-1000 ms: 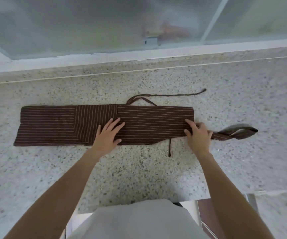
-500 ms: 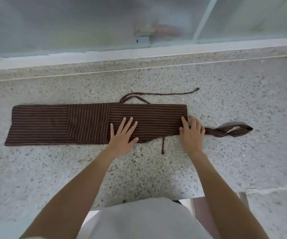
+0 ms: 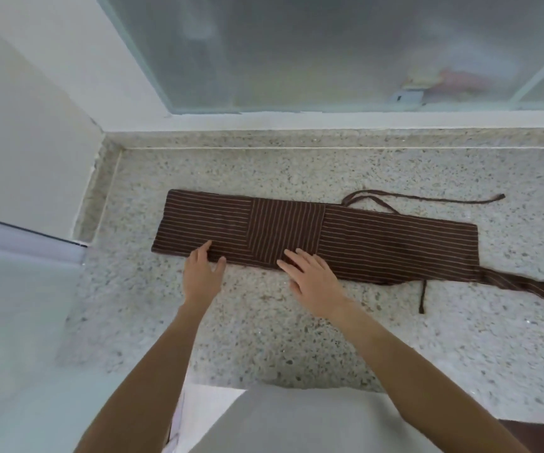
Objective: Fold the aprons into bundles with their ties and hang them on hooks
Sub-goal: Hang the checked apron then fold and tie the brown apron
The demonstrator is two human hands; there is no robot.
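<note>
A brown striped apron is laid flat on a speckled stone counter, already folded lengthwise into a long narrow band running left to right. One thin tie is trailed along the far edge, looped and stretched toward the right. A second tie is hung off the near edge on the right. At the right end a wider strap is bunched and runs out of frame.

The left hand is placed at the near edge of the band's left part, fingers spread and straight, fingertips touching the cloth, nothing clamped. The right hand is laid flat on the near edge around the middle, fingers apart and extended, nothing gripped.

Progress, as judged: the lengthwise folding is done; rolling or folding the band end to end into a bundle is not yet done, since the strip lies at full length. The ties are loose, so wrapping is also left. No hooks are seen, so hanging is left too. Only this one apron is in view; whether others remain cannot be told.

A frosted glass window is set beyond the counter, and a white wall stands at left.
</note>
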